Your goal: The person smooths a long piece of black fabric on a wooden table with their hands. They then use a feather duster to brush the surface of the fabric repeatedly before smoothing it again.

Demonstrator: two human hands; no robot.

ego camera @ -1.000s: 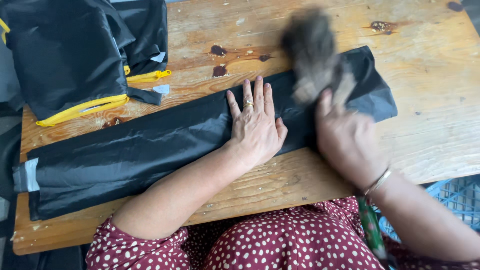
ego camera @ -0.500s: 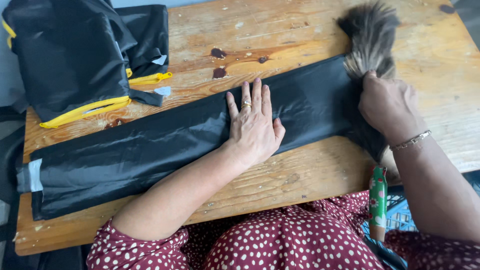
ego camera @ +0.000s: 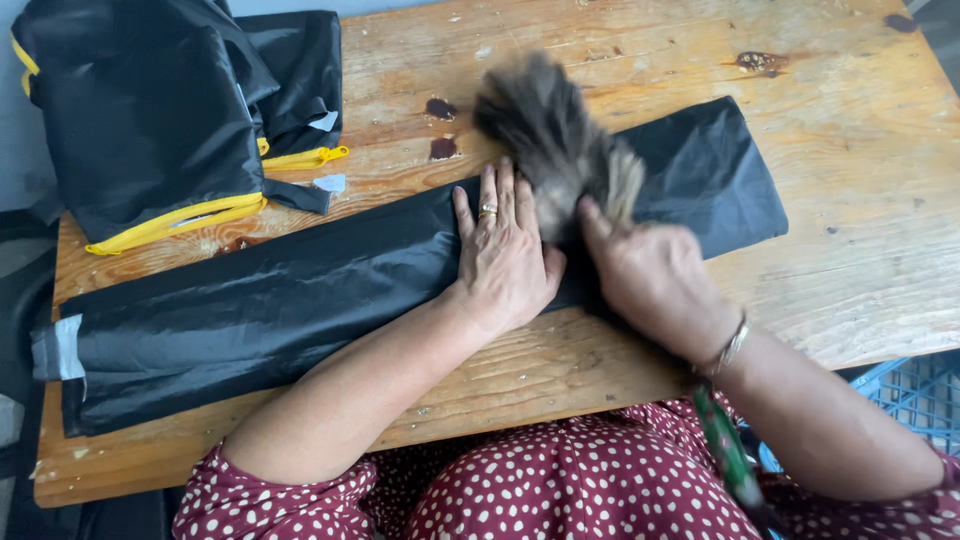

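While the left hand point(ego camera: 507, 262) lies flat on the long black fabric strip point(ego camera: 300, 290), fingers spread and pressed down, the right hand point(ego camera: 655, 280) grips a feather duster point(ego camera: 555, 140) with fingers wrapped around its handle. Duster head blurred, hovering at the strip's upper edge just beside the left fingertips. Step in hand, by my reading: brushing dust or lint off the fabric with one palm pinning it. Next move likely calls for sweeping strokes along the cloth without shifting it (the anchoring palm matters here).

Strip lies across the wooden tabletop point(ego camera: 860, 200), long axis running from lower left to upper right, its far end pointing toward the right rear corner. Near end carries a pale tape patch. Duster's feathers point away from the person; its green patterned handle point(ego camera: 728, 455) trails back past the wrist. Black bags with yellow zips point(ego camera: 150, 110) sit at the rear left, apart from the strip.
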